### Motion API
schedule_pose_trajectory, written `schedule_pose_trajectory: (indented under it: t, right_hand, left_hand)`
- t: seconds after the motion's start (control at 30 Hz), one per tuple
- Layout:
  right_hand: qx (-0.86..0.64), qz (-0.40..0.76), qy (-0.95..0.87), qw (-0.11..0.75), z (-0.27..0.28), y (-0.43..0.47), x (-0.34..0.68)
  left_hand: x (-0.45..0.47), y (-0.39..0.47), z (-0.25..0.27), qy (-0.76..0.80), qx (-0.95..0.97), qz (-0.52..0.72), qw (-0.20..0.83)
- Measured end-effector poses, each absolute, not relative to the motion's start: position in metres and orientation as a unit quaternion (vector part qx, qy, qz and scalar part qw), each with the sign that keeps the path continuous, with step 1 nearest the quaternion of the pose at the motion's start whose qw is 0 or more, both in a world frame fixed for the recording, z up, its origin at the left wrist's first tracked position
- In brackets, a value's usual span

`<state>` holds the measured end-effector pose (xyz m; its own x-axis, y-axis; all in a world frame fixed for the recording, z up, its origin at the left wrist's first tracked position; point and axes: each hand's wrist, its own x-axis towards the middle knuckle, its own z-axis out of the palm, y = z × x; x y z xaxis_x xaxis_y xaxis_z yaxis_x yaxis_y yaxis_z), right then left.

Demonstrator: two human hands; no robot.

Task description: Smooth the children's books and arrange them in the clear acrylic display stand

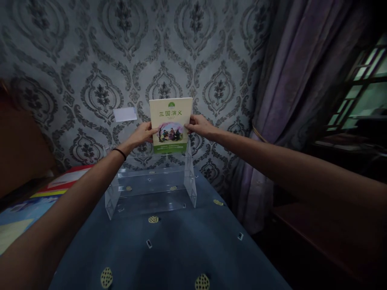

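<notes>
A cream and green paperback book (171,127), with a picture of seated figures under pink blossom, stands upright with its front cover facing me. My left hand (143,134), with a dark band at the wrist, grips its left edge, thumb on the cover. On the opposite edge my right hand (200,125) is closed, fingers pinching the book's side. Below and behind is a clear tiered plastic rack (152,193); the book is at its upper right end. Whether the book's bottom rests on the rack, I cannot tell.
The rack stands on a blue patterned tablecloth (178,253) against a damask-papered wall (163,44). A small white rectangle (125,114) shows left of the book. Colourful flat items (39,201) and a brown box (24,149) lie left. A purple curtain (290,72) hangs right.
</notes>
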<state>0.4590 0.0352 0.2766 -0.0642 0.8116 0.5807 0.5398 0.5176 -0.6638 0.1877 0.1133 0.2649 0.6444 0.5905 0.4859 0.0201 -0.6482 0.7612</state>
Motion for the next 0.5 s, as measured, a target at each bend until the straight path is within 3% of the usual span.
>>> schedule_pose_trajectory:
  t: [0.5]
  right_hand:
    - [-0.507,0.062,-0.731,0.453,0.2765,0.0427,0.4653]
  left_hand:
    - [0.1869,0.114,0.2643,0.212,0.857,0.36,0.3]
